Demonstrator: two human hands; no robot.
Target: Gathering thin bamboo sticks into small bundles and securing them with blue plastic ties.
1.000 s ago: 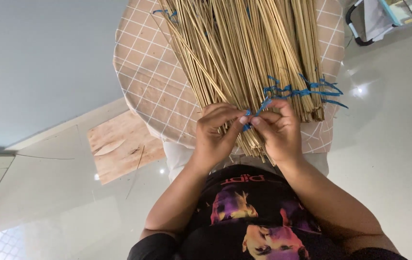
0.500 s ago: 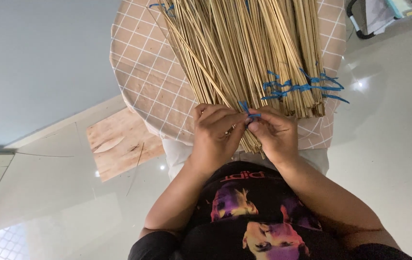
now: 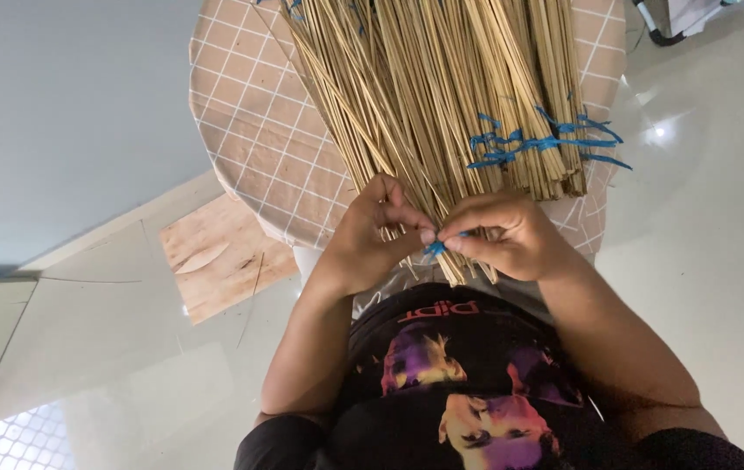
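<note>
A thick spread of thin tan sticks [image 3: 424, 96] lies across a round table with a checked beige cloth [image 3: 250, 139]. A bundle at the right [image 3: 546, 165] is bound with blue string [image 3: 529, 144]. My left hand [image 3: 368, 239] and my right hand [image 3: 507, 235] meet at the near ends of the sticks. Between their pinched fingertips is a short piece of blue string [image 3: 435, 248], held against the stick ends. Part of the string is hidden under my fingers.
A light wooden board [image 3: 224, 265] lies on the glossy pale floor to the left of the table. A patterned mat [image 3: 6, 439] shows at the bottom left corner. A dark-framed object [image 3: 685, 22] sits at the top right. My black printed shirt fills the bottom.
Both hands have shifted down toward me along the stick ends, and the blue string piece now sits pinched lower between the fingertips. The view has tilted slightly.
</note>
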